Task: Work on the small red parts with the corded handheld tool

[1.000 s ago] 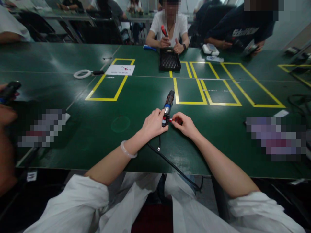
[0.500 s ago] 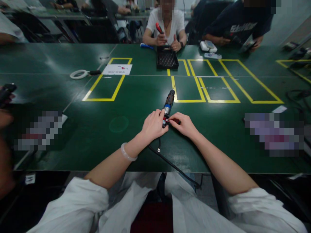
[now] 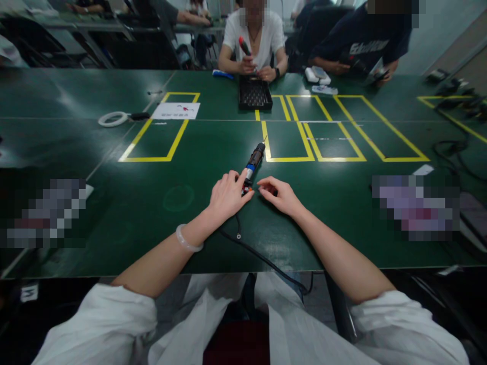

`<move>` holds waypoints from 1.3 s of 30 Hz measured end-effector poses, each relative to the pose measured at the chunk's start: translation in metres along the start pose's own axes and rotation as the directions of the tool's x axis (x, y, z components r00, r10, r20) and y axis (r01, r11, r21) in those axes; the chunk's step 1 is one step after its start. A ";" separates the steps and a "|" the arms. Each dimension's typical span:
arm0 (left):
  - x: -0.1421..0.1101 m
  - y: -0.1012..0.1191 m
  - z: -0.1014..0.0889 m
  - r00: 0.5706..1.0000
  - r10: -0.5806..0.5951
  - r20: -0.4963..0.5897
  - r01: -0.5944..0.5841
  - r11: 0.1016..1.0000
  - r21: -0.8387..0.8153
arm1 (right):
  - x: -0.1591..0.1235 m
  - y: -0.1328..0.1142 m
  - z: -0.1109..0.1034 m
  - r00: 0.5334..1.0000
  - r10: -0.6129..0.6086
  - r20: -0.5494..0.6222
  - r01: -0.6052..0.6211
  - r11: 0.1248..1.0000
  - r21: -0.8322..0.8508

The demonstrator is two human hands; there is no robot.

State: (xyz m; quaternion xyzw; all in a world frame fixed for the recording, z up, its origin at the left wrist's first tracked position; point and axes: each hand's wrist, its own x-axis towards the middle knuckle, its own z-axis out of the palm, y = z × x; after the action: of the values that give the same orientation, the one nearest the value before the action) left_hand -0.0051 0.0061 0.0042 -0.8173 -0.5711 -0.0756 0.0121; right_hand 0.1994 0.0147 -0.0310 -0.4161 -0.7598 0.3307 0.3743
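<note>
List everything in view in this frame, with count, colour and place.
Slim tool: one, black, brown, blue, silver, under the left hand
Cord: one, black, over the near edge
Table: one, green, centre
Tape outlines: several, yellow, on the table
Paper: one, white, far left
Coil: one, white, left of the paper
Tray: one, black, far centre
Red-ended tool: one, red and black, above the tray
Blurred items: two, mixed colours, table's sides
Cables: dark, right, count unclear
Co-workers: several, around
Chairs: several, black, background
Bracelet: one, whitish, left wrist
Hands: two, bare, left on the slim tool, right beside it
</note>
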 end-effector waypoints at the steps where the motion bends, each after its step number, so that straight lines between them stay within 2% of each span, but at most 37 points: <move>1: -0.001 -0.007 -0.002 1.000 -0.003 0.010 0.003 1.000 0.009 | 0.000 0.001 -0.001 1.000 0.004 -0.008 -0.004 1.000 -0.004; 5: -0.008 -0.046 -0.009 0.998 -0.047 0.032 0.044 0.996 0.083 | 0.000 0.004 -0.002 1.000 0.011 -0.028 -0.011 1.000 -0.008; 10: -0.024 -0.119 -0.017 0.980 -0.198 0.026 0.188 0.957 0.220 | 0.000 0.005 -0.002 1.000 0.005 0.001 -0.005 0.999 -0.051; 16: -0.044 -0.210 -0.030 0.914 -0.406 0.005 0.377 0.854 0.357 | 0.001 0.004 -0.001 1.000 0.005 0.010 -0.005 0.998 -0.058; 21: -0.051 -0.262 -0.038 0.843 -0.538 -0.005 0.494 0.769 0.405 | 0.001 0.001 -0.002 0.999 0.019 0.035 -0.017 0.998 -0.053; 24: -0.051 -0.282 -0.040 0.805 -0.593 0.012 0.526 0.724 0.446 | 0.001 0.001 -0.002 0.999 0.020 0.042 -0.018 0.999 -0.050; 31: -0.042 -0.314 -0.041 0.754 -0.651 0.084 0.529 0.678 0.510 | 0.001 0.001 -0.003 0.998 0.017 0.067 -0.014 0.999 -0.050; 34: -0.040 -0.315 -0.041 0.767 -0.636 0.079 0.492 0.664 0.563 | 0.001 0.000 -0.004 0.997 0.008 0.075 -0.004 0.998 -0.060; 39: -0.041 -0.297 -0.043 0.790 -0.612 0.033 0.452 0.619 0.643 | 0.002 0.005 -0.002 0.997 -0.001 0.078 0.007 0.998 -0.068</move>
State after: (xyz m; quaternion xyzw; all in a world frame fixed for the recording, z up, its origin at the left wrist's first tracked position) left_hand -0.3014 0.0660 0.0216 -0.5632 -0.7784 0.2136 0.1770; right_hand 0.2025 0.0193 -0.0336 -0.4139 -0.7854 0.3199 0.3308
